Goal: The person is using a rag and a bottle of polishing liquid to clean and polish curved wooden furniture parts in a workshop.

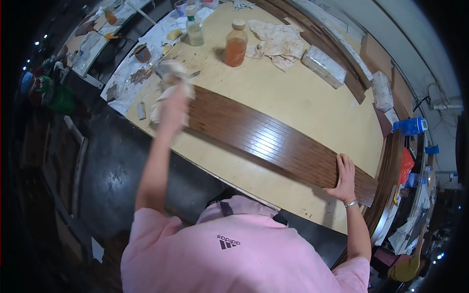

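Note:
A long dark-brown wooden board [264,139] with fine lengthwise lines and a glossy sheen lies slantwise across the table. At its far left end my left hand [177,108], blurred by motion, is closed round a crumpled off-white rag [171,78]. The rag covers that end of the board, so the contact beneath is hidden. Near the opposite end, my right hand [345,178] grips across the board's width. Its fingers reach the far edge and the thumb is by the near edge.
On the pale tabletop [220,171] stand an orange-liquid bottle [235,46] and a clear bottle [194,33]. Beyond lie a stained cloth [278,38], a wrapped block [324,66] and long brown strips [332,53]. A small grey block [141,110] sits near the left edge.

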{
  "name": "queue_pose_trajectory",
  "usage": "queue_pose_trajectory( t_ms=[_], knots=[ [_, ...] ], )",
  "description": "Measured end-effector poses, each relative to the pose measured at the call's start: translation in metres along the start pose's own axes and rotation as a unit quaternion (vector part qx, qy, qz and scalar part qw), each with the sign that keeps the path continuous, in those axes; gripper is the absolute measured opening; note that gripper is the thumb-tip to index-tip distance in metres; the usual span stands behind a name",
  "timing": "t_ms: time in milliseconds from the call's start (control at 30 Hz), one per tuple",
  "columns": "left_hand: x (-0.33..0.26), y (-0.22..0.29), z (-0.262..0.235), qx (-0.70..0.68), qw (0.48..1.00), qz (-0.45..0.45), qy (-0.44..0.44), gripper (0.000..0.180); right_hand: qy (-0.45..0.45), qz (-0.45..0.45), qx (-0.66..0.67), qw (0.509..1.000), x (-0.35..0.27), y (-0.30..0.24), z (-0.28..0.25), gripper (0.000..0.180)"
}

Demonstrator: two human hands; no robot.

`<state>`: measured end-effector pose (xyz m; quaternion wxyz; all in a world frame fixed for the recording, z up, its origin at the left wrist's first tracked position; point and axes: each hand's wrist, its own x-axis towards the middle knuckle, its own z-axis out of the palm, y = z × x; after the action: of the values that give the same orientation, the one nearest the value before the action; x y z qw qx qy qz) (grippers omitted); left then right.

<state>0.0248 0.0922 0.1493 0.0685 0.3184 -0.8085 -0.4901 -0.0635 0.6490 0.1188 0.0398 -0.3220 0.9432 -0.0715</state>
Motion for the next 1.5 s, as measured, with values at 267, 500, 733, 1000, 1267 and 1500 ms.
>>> queue_pose_trajectory(
  t_ms=[267, 500, 733, 1000, 1267, 1500],
  knots=[
    [0.018, -0.101, -0.031, 0.157, 0.959, 0.231, 0.042, 0.048, -0.001, -0.015, -0.031, 0.999, 0.006, 0.002, 0.002, 0.123],
    [-0.086, -0.077, 0.067, 0.202, 0.863, 0.463, -0.008, 0.048, -0.017, -0.025, -0.038, 0.999, 0.006, 0.002, 0.006, 0.124],
    [-0.003, -0.169, -0.066, -0.152, 0.968, 0.083, 0.184, 0.031, -0.033, -0.036, -0.022, 0.999, 0.009, -0.001, -0.001, 0.124],
    [-0.006, -0.144, -0.055, -0.544, 0.828, -0.054, 0.122, 0.033, -0.037, -0.07, 0.043, 0.996, 0.074, -0.106, -0.004, 0.136],
    [0.003, -0.157, -0.033, -0.526, 0.85, -0.032, 0.013, 0.029, -0.078, -0.116, 0.014, 0.99, 0.209, -0.283, 0.021, 0.141],
    [0.04, -0.165, -0.086, -0.576, 0.806, -0.123, -0.047, 0.033, -0.082, -0.101, -0.011, 0.991, 0.222, -0.307, 0.036, 0.125]
  ],
)
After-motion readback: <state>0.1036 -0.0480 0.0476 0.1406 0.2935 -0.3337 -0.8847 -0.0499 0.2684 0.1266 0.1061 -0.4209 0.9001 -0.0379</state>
